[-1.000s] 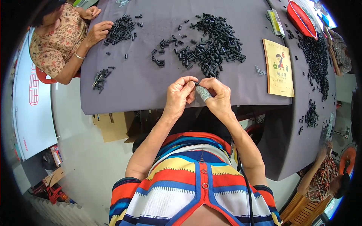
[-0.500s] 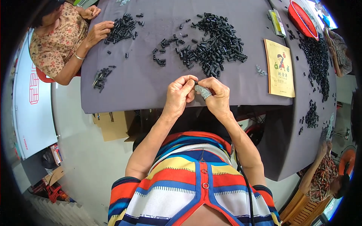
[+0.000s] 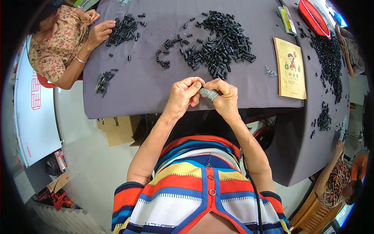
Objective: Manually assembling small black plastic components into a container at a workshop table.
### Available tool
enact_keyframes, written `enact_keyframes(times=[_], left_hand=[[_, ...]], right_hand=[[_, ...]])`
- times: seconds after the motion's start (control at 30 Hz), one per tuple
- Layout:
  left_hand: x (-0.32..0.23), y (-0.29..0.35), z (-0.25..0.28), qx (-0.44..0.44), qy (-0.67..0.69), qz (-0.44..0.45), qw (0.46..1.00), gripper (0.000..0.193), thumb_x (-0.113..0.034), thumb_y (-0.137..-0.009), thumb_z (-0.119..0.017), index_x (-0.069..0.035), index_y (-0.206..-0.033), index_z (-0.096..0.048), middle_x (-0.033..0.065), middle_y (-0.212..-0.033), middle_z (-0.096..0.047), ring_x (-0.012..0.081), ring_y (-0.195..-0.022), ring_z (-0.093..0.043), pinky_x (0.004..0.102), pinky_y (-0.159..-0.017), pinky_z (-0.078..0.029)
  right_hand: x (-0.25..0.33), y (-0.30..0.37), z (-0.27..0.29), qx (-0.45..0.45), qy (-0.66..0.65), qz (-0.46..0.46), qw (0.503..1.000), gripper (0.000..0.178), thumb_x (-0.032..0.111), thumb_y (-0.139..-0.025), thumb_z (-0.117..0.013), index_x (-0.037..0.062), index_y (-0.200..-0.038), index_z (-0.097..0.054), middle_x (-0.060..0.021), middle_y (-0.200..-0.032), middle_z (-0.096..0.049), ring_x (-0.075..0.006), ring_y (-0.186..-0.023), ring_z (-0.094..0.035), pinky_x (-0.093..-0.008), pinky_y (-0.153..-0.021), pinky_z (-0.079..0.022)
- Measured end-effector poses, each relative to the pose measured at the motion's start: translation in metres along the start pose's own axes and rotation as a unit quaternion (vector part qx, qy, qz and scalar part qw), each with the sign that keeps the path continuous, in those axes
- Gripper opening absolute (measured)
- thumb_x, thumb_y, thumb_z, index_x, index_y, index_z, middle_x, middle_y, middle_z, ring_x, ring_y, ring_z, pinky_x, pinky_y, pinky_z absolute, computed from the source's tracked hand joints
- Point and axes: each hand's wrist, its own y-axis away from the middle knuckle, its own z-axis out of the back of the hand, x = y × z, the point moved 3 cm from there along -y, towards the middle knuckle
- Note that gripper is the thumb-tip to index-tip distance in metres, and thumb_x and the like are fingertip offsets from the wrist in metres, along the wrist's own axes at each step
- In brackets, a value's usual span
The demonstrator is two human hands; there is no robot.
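Observation:
My left hand (image 3: 180,96) and my right hand (image 3: 225,97) meet just above the table's front edge, fingertips pinched together. Between them shows a bit of a small black tubular piece (image 3: 201,87); most of it is hidden by the fingers. A grey speckled finger wrap (image 3: 209,93) covers my right index finger. Just beyond my hands lies a large heap of black tubular pieces (image 3: 228,45), with a few loose ones in a curved line (image 3: 163,63) to its left.
A grey-covered table (image 3: 144,89) bears a yellow booklet (image 3: 291,70), small clear parts (image 3: 270,71) and a dark-and-clear cluster (image 3: 103,83). At left, a co-worker's hand (image 3: 101,33) touches another black heap (image 3: 124,31). A red basket (image 3: 313,18) stands far right, near more black pieces (image 3: 327,58).
My hands keep the same pinch, with at most a tiny shift of the fingers. The view has shifted slightly. At the right, another person's arm has moved up towards the table.

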Motion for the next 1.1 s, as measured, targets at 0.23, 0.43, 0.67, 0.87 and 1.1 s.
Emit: enact_keyframes(times=[0.23, 0.43, 0.67, 0.87, 1.1], left_hand=[[-0.004, -0.002, -0.005, 0.000, 0.027, 0.003, 1.000, 0.017, -0.016, -0.091, -0.055, -0.002, -0.097, -0.062, 0.0002, -0.067, -0.056, 0.0036, -0.050, -0.043, 0.0173, -0.044, -0.031], [0.003, -0.003, -0.007, -0.040, 0.041, -0.017, 0.998, 0.018, -0.018, -0.089, -0.059, -0.004, -0.099, -0.064, -0.0048, -0.069, -0.052, 0.0019, -0.055, -0.042, 0.0166, -0.047, -0.031], [0.005, -0.004, -0.004, -0.057, 0.063, -0.037, 0.996, 0.020, -0.010, -0.086, -0.061, -0.004, -0.104, -0.057, -0.0033, -0.071, -0.055, 0.0000, -0.051, -0.042, 0.0152, -0.041, -0.030], [0.001, -0.002, -0.008, -0.037, 0.046, -0.036, 0.998, 0.030, -0.008, -0.086, -0.061, -0.005, -0.112, -0.047, -0.0026, -0.074, -0.056, -0.0006, -0.053, -0.044, 0.0137, -0.041, -0.031], [0.000, 0.001, -0.009, -0.022, 0.073, 0.019, 0.997, 0.027, -0.008, -0.087, -0.060, -0.004, -0.111, -0.050, -0.0025, -0.077, -0.057, 0.0003, -0.058, -0.046, 0.0145, -0.044, -0.033]], right_hand=[[-0.005, -0.001, 0.002, 0.003, -0.046, -0.068, 0.997, 0.019, -0.012, -0.074, -0.060, 0.0027, -0.085, -0.060, -0.0045, -0.075, -0.063, -0.0103, -0.070, -0.060, -0.0241, -0.061, -0.047], [0.000, 0.000, 0.001, 0.012, -0.026, -0.054, 0.998, 0.018, -0.008, -0.074, -0.065, 0.0023, -0.087, -0.058, -0.0043, -0.075, -0.062, -0.0098, -0.070, -0.060, -0.0236, -0.061, -0.048], [0.018, -0.002, 0.003, 0.038, 0.079, 0.010, 0.996, 0.030, -0.002, -0.067, -0.072, 0.0019, -0.093, -0.057, -0.0068, -0.086, -0.057, -0.0132, -0.059, -0.052, -0.0252, -0.053, -0.044], [0.023, -0.011, 0.004, 0.084, 0.092, 0.037, 0.992, 0.039, 0.001, -0.066, -0.074, 0.0015, -0.102, -0.059, -0.0072, -0.093, -0.055, -0.0135, -0.060, -0.049, -0.0267, -0.054, -0.043], [0.016, -0.011, 0.007, 0.099, 0.048, 0.023, 0.994, 0.033, 0.001, -0.067, -0.073, 0.0005, -0.098, -0.061, -0.0057, -0.095, -0.056, -0.0133, -0.065, -0.052, -0.0263, -0.057, -0.045]])
